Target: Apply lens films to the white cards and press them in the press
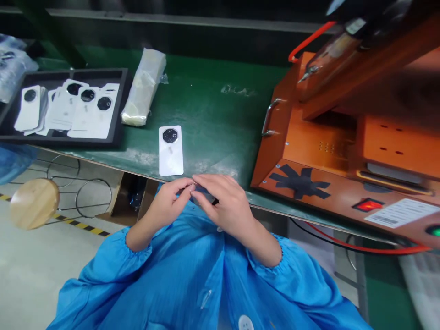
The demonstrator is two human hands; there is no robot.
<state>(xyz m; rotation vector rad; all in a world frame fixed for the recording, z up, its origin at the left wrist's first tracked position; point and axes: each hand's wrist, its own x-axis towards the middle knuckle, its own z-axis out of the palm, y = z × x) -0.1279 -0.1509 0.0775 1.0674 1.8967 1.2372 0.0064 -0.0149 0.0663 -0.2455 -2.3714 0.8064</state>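
My left hand [171, 198] and my right hand [225, 201] meet over my lap at the front edge of the green table [213, 114]. Both pinch a small dark flat piece [202, 196] between the fingertips; most of it is hidden by my right fingers. A white phone back cover [171, 151] with a round black camera ring lies flat on the table just beyond my hands. Blue sleeves cover both forearms.
A black tray [118, 107] at the left holds several white back covers. A clear wrapped packet [144, 87] lies beside it. An orange machine [343, 151] with a red switch fills the right. A round wooden stool [34, 202] stands on the floor at the left.
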